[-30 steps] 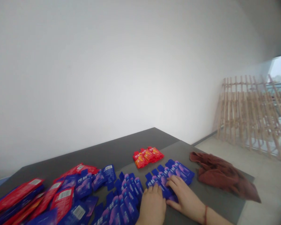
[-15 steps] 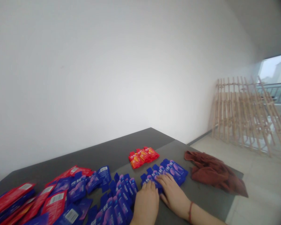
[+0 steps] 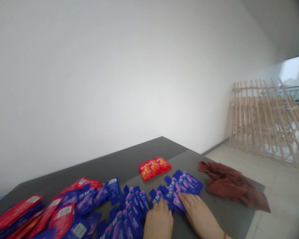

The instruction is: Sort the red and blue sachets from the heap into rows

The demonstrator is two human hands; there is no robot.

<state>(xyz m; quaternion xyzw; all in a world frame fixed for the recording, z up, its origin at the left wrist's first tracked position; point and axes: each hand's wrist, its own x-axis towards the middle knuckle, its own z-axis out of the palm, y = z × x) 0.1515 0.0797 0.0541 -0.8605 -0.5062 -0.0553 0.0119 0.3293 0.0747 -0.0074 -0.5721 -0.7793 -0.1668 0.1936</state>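
Note:
A row of overlapping blue-purple pouches [image 3: 181, 182] lies on the dark table, each printed with white characters and pinkish round shapes. My left hand [image 3: 158, 220] rests with its fingers stretched over the near left end of this row. Farther right, my right hand [image 3: 200, 212] lies flat, its fingertips on the lower edge of the pouches. The undersides of both hands are hidden. Left of my left hand, more blue pouches [image 3: 129, 215] stand in overlapping rows. Beyond the touched row sits a small group of red-orange pouches [image 3: 154, 168].
A crumpled brown cloth [image 3: 233, 186] lies at the right on the dark table [image 3: 149, 147]. Mixed red pouches [image 3: 62, 215] and blue ones are heaped at the left. A white wall [image 3: 114, 83] rises behind. Wooden frames [image 3: 264, 119] lean at the far right.
My right hand has slid right and toward me, off the middle of the blue row. My left hand has shifted slightly nearer. More of the pouch fronts now shows.

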